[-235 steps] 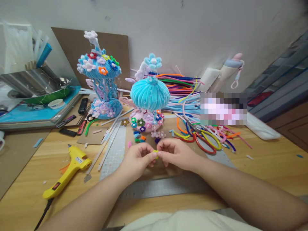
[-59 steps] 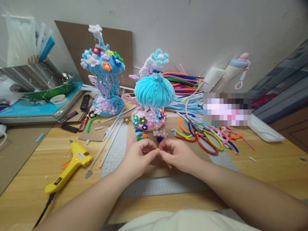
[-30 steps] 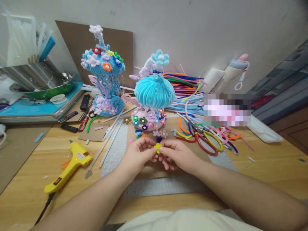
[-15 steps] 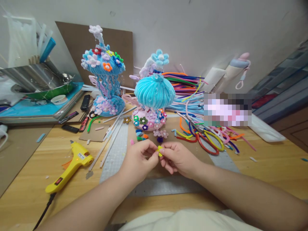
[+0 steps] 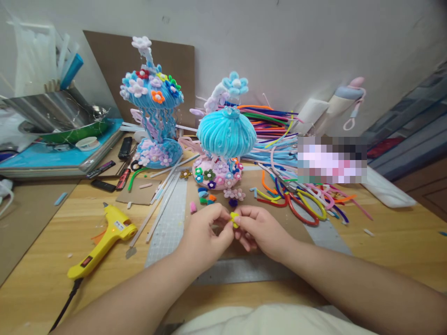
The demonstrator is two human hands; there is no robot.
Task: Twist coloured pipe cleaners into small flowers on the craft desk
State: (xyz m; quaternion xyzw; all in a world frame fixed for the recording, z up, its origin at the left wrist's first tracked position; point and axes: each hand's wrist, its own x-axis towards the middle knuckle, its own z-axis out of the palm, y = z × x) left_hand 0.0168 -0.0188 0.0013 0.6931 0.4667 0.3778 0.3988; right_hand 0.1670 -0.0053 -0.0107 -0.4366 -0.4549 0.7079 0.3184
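Note:
My left hand [image 5: 206, 232] and my right hand [image 5: 260, 228] meet over the middle of the wooden table [image 5: 401, 237]. Both pinch a small yellow pipe-cleaner flower [image 5: 234, 218] between their fingertips, fingers curled. Just beyond them stands a blue domed pipe-cleaner ornament [image 5: 226, 135] on a pink base ringed with little flowers. Several loose small flowers [image 5: 206, 196] lie in front of that base. A second, taller blue ornament [image 5: 153, 100] covered in flowers stands further left.
A yellow glue gun [image 5: 104, 235] lies at the left with its cord running off the near edge. A heap of coloured pipe cleaners [image 5: 296, 195] spreads right of the ornaments. Metal rulers [image 5: 167, 218] lie under my hands. Books and a metal bowl [image 5: 59, 116] sit far left.
Both hands drifted slightly toward me and to the right while turning the yellow flower between the fingertips; a second ago it faced up, now it is seen more edge-on.

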